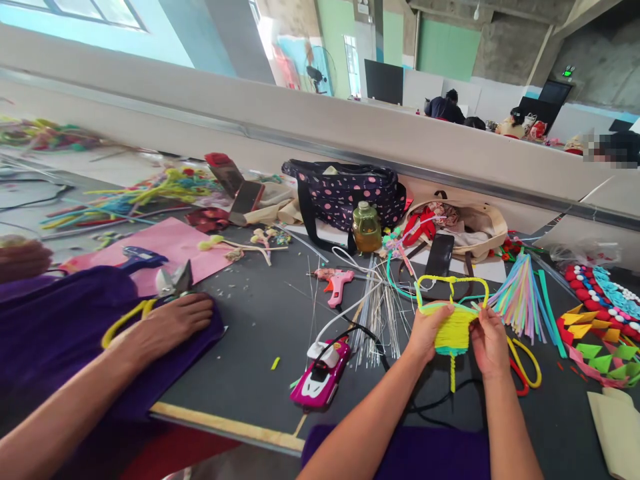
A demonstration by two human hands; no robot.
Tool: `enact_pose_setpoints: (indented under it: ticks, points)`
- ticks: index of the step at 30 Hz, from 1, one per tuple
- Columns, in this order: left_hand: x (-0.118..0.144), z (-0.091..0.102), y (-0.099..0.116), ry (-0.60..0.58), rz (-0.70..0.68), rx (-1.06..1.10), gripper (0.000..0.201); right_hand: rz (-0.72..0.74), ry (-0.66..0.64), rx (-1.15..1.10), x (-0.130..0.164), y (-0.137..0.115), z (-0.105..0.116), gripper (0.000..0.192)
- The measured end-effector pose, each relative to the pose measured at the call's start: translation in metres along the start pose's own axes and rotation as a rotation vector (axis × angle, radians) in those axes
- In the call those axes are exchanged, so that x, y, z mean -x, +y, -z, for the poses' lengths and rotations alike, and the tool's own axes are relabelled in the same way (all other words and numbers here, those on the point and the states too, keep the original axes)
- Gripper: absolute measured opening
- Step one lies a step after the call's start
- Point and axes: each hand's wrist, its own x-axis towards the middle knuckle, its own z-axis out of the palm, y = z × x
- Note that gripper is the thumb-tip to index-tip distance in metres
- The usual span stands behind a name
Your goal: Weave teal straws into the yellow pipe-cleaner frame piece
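Dark grey worktable [260, 320] strewn with craft clutter fills the view. Near the right, the left hand [429, 331] and right hand [487, 340] pinch closed on a yellow woven pipe-cleaner piece [453, 327], held just above the table. It looks light, soft and bendable, best gripped at its edges. A pink glue gun [336, 283] lies left.

A long pale partition wall [310, 113] runs behind the dark worktable [265, 320]. Beyond the wall stand green wall panels [447, 50], concrete beams [500, 10], a bright window [351, 63] and a dark monitor [383, 81].
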Motion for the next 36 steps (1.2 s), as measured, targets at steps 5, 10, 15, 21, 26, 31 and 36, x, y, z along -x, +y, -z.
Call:
enact_pose_setpoints:
  ticks: [5, 10, 15, 21, 26, 31, 36]
  points:
    - [-0.002, 0.001, -0.002, 0.034, -0.047, -0.020, 0.033, 0.271, 0.135, 0.233, 0.000, 0.004, -0.003, 0.041]
    - [0.000, 0.000, -0.005, 0.038, -0.103, -0.092, 0.028, 0.619, 0.190, 0.656, 0.003, 0.002, -0.002, 0.038]
    - [0.003, -0.002, -0.006, 0.040, -0.145, -0.161, 0.025, 0.734, 0.145, 0.819, 0.003, 0.001, 0.001, 0.021]
    - [0.003, -0.002, -0.005, 0.035, -0.085, -0.123, 0.027, 0.717, 0.288, 0.637, 0.001, 0.004, 0.003, 0.024]
    - [-0.001, -0.001, -0.006, 0.064, -0.052, -0.038, 0.031, 0.520, 0.318, 0.417, -0.001, 0.007, 0.004, 0.026]
    - [-0.001, -0.001, -0.005, 0.063, -0.003, -0.003, 0.031, 0.372, 0.349, 0.279, -0.004, 0.011, 0.005, 0.028]
    - [-0.001, -0.001, -0.004, 0.052, 0.026, 0.028, 0.031, 0.292, 0.311, 0.164, -0.005, 0.011, 0.004, 0.028]
